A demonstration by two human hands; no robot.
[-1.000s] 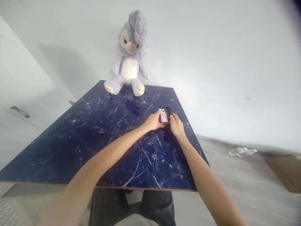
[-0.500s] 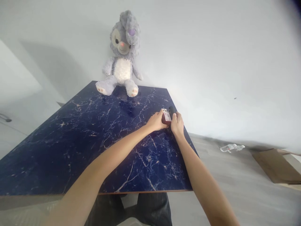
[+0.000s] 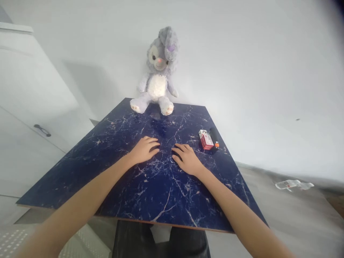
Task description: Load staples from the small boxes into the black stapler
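My left hand (image 3: 145,149) rests on the blue marbled table (image 3: 166,190), fingers apart and holding nothing. Across a small gap, my right hand (image 3: 186,158) lies on the same surface, its fingers also spread and bare. To the right of it, near the table's right edge, stands a small red and white box (image 3: 206,139). Right beside the box is a black cylinder (image 3: 214,135) with an orange spot at its near end; its exact kind I cannot make out.
A grey plush rabbit (image 3: 157,77) sits at the table's far edge against the wall. On the left stands a white cabinet (image 3: 29,93) with a dark handle. Clear plastic bottles (image 3: 292,184) lie on the floor at right.
Both hands have let go of the box and the black cylinder and moved left to the table's middle. The camera view has shifted, showing more of the cabinet.
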